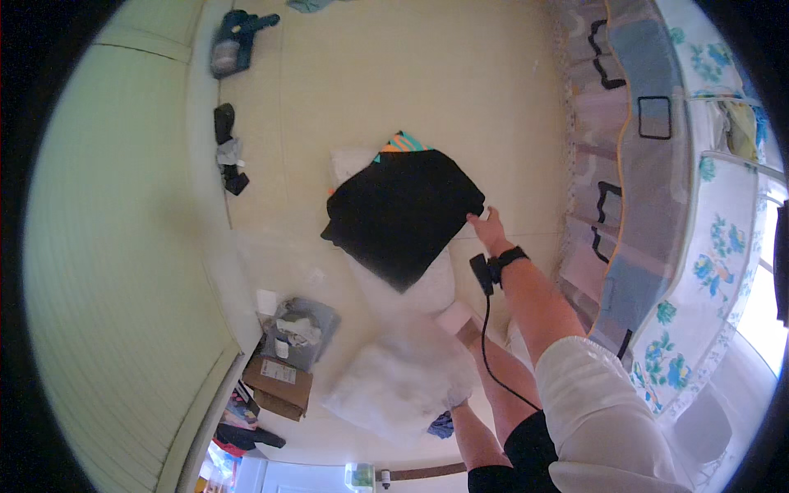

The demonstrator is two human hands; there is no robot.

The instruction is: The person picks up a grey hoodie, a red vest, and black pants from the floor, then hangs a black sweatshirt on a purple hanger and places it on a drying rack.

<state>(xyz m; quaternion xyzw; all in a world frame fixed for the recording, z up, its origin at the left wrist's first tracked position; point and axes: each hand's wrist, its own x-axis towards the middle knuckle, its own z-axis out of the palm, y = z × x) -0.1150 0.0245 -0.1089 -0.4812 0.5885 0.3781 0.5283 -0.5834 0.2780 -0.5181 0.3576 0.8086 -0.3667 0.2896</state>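
A black cloth or garment (pixel 404 209) lies spread over white fabric (pixel 425 277) on the floor, with a patterned orange and teal piece (pixel 404 143) showing at its far edge. At the cloth's right corner is my right hand (pixel 487 228), thumb and fingers apart around the edge; whether they pinch it cannot be told. A black strap with a cabled device (pixel 484 271) is on that wrist. My left hand is out of view. Nearer to me lies a puffy, white, partly blurred bundle (pixel 400 382), beside my legs.
At the left stand a cardboard box (pixel 280 385) and a grey plastic bin (pixel 327 326) with things inside. Small dark items (pixel 225 123) lie along the left wall, below a dark teal object (pixel 237 46). Fabric storage with black handles (pixel 647 185) lines the right side.
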